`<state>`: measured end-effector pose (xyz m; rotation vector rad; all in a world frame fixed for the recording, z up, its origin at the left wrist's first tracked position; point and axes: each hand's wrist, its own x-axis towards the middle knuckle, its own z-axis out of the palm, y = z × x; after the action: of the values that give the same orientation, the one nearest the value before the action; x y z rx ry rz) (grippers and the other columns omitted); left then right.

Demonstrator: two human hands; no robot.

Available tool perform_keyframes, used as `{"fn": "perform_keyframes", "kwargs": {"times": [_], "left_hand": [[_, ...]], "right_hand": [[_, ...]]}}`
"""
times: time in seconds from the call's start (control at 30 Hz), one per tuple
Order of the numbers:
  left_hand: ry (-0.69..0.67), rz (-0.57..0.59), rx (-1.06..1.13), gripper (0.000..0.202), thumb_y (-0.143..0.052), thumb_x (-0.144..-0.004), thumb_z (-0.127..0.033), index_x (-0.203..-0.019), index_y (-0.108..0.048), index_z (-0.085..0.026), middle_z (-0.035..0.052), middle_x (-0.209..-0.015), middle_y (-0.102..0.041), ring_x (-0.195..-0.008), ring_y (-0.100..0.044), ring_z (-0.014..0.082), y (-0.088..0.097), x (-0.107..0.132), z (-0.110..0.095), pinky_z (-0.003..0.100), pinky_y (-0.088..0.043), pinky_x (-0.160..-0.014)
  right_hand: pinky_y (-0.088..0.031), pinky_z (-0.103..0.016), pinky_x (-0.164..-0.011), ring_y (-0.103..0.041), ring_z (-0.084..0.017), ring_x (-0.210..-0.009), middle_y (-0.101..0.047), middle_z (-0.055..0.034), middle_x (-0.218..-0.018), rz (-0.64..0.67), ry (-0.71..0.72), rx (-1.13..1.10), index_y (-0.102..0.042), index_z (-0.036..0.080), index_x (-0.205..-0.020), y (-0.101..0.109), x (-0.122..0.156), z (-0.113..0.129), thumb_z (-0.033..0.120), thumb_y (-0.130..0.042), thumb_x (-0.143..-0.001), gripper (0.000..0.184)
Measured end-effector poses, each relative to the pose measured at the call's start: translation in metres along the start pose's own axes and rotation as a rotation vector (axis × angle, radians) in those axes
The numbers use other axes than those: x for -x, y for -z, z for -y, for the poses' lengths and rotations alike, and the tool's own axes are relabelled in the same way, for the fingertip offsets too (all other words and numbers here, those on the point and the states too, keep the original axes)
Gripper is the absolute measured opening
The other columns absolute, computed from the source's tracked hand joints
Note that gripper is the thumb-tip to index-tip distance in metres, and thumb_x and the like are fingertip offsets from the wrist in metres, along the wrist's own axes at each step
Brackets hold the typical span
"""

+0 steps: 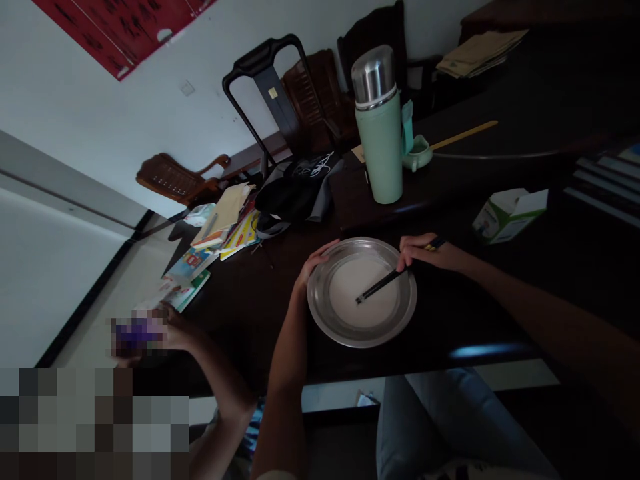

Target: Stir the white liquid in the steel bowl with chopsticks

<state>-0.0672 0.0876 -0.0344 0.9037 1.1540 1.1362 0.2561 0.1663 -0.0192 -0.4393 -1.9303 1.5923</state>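
A shallow metal bowl (361, 339) holding a whitish liquid (350, 283) rests on the dark table in front of me. Its left rim is gripped by my left hand (313, 265), whose fingers reach along the far side. Above the right rim, my right hand (420, 251) is closed around a pair of dark chopsticks (384, 284). They slant down to the left, with their tips at the liquid. To the right of that hand stands an opened green-and-white carton (510, 215).
Behind the bowl stands a pale green thermos (380, 147), beside a small green cup (418, 155). Books and papers (225, 223) and a dark bag (295, 190) lie back left. Another person's forearm (213, 363) reaches in at left. More books (610, 180) lie far right.
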Motion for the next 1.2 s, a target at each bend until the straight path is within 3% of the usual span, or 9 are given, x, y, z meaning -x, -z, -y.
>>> {"fn": "perform_keyframes", "kwargs": {"times": [0.1, 0.2, 0.3, 0.47, 0.57, 0.7, 0.93, 1.07, 1.2], "left_hand": [[0.010, 0.000, 0.008, 0.060, -0.071, -0.063, -0.025, -0.123, -0.072, -0.015, 0.0118, -0.129, -0.070, -0.132, -0.054, 0.0374, 0.001, -0.001, 0.001, 0.047, -0.033, -0.117], [0.001, 0.003, 0.011, 0.061, -0.072, -0.062, -0.025, -0.122, -0.072, -0.015, 0.0119, -0.130, -0.069, -0.132, -0.054, 0.0370, 0.002, -0.002, 0.003, 0.046, -0.033, -0.117], [-0.013, -0.002, 0.011, 0.060, -0.072, -0.062, -0.025, -0.122, -0.072, -0.015, 0.0117, -0.132, -0.068, -0.134, -0.053, 0.0363, 0.003, -0.003, 0.004, 0.045, -0.032, -0.118], [0.006, 0.002, 0.002, 0.060, -0.072, -0.063, -0.026, -0.122, -0.072, -0.016, 0.0111, -0.130, -0.070, -0.132, -0.055, 0.0365, 0.002, -0.002, 0.002, 0.046, -0.034, -0.116], [0.006, 0.004, 0.015, 0.059, -0.072, -0.063, -0.025, -0.122, -0.072, -0.017, 0.0107, -0.131, -0.069, -0.132, -0.055, 0.0365, 0.002, -0.002, 0.003, 0.045, -0.034, -0.116], [-0.010, 0.008, 0.025, 0.059, -0.072, -0.063, -0.025, -0.121, -0.072, -0.016, 0.0109, -0.131, -0.069, -0.134, -0.053, 0.0362, 0.004, -0.004, 0.005, 0.046, -0.032, -0.117], [-0.016, 0.010, -0.014, 0.058, -0.071, -0.064, -0.025, -0.121, -0.073, -0.017, 0.0101, -0.130, -0.070, -0.132, -0.055, 0.0356, 0.002, -0.002, 0.002, 0.044, -0.034, -0.116], [-0.003, 0.011, -0.005, 0.059, -0.070, -0.064, -0.025, -0.122, -0.072, -0.016, 0.0109, -0.127, -0.071, -0.129, -0.057, 0.0365, 0.003, -0.002, 0.002, 0.045, -0.036, -0.115], [-0.012, 0.017, 0.005, 0.058, -0.071, -0.064, -0.025, -0.121, -0.072, -0.016, 0.0111, -0.130, -0.069, -0.132, -0.055, 0.0365, 0.004, -0.003, 0.004, 0.045, -0.033, -0.117]], "right_hand": [[-0.049, -0.034, -0.077, -0.069, -0.020, -0.078, -0.076, -0.0042, -0.077, -0.083, 0.027, 0.058, -0.064, 0.021, -0.064, 0.001, -0.001, 0.000, 0.053, -0.062, -0.090, 0.041], [-0.048, -0.035, -0.074, -0.068, -0.020, -0.069, -0.074, -0.0038, -0.069, -0.183, 0.007, 0.018, -0.062, 0.021, -0.060, 0.011, 0.000, -0.001, 0.053, -0.059, -0.092, 0.045], [-0.049, -0.035, -0.071, -0.066, -0.020, -0.064, -0.072, -0.0041, -0.063, -0.147, 0.000, -0.053, -0.061, 0.020, -0.057, 0.014, 0.002, -0.001, 0.053, -0.058, -0.093, 0.049], [-0.051, -0.035, -0.075, -0.069, -0.020, -0.074, -0.075, -0.0053, -0.074, 0.005, -0.008, -0.016, -0.064, 0.020, -0.062, -0.002, 0.000, -0.001, 0.052, -0.062, -0.090, 0.042], [-0.050, -0.035, -0.079, -0.070, -0.020, -0.078, -0.076, -0.0048, -0.077, -0.086, -0.001, 0.042, -0.065, 0.022, -0.063, 0.000, -0.002, -0.001, 0.054, -0.063, -0.088, 0.041], [-0.050, -0.037, -0.074, -0.068, -0.021, -0.068, -0.074, -0.0040, -0.067, -0.175, -0.028, 0.000, -0.062, 0.023, -0.059, 0.012, -0.001, 0.001, 0.058, -0.060, -0.090, 0.046], [-0.050, -0.035, -0.074, -0.068, -0.020, -0.073, -0.075, -0.0045, -0.071, 0.027, 0.006, -0.037, -0.064, 0.021, -0.061, -0.003, 0.001, -0.001, 0.051, -0.059, -0.093, 0.043], [-0.049, -0.036, -0.078, -0.068, -0.020, -0.077, -0.076, -0.0039, -0.075, -0.076, 0.028, 0.057, -0.064, 0.022, -0.062, -0.001, -0.001, -0.002, 0.054, -0.061, -0.090, 0.042], [-0.050, -0.037, -0.074, -0.065, -0.019, -0.065, -0.072, -0.0027, -0.065, -0.163, 0.008, 0.000, -0.061, 0.023, -0.057, 0.011, 0.000, -0.001, 0.056, -0.057, -0.092, 0.049]]}}
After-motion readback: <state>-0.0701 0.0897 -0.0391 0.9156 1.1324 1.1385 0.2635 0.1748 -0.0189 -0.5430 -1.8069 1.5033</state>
